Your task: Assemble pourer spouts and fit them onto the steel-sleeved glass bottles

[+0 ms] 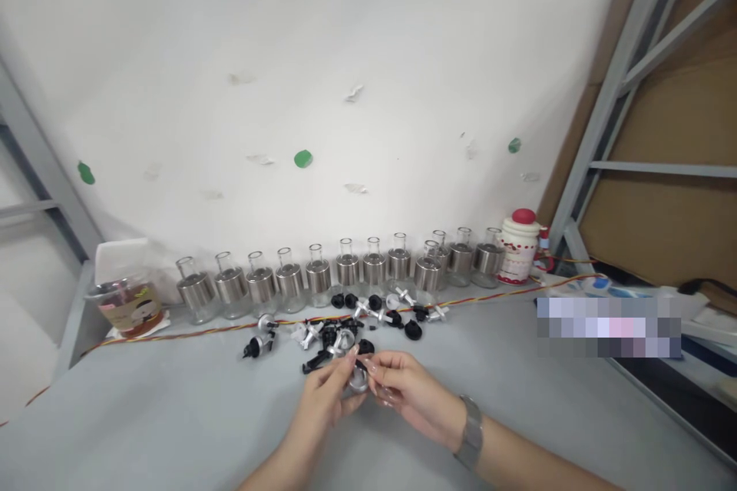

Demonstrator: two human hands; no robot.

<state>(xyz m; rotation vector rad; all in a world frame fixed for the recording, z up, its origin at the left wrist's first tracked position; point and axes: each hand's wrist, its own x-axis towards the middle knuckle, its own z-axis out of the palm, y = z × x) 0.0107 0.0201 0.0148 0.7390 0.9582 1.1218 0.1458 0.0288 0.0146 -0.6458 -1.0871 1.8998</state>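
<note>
Head view, hands [327, 390] [410, 393] pinching silver part [358, 379]

No text can be read. Prints are seen on the jar [127, 313] and canister [517, 252], but cannot be deciphered.

Bottles [347, 269] stand behind small parts [329, 337] on the table [190, 406].

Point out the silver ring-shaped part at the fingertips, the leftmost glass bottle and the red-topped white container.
Silver ring-shaped part [358, 381]: head view, on its round face.
Leftmost glass bottle [196, 290]: head view, on its metal sleeve.
Red-topped white container [516, 252]: head view, on its side wall.
</note>
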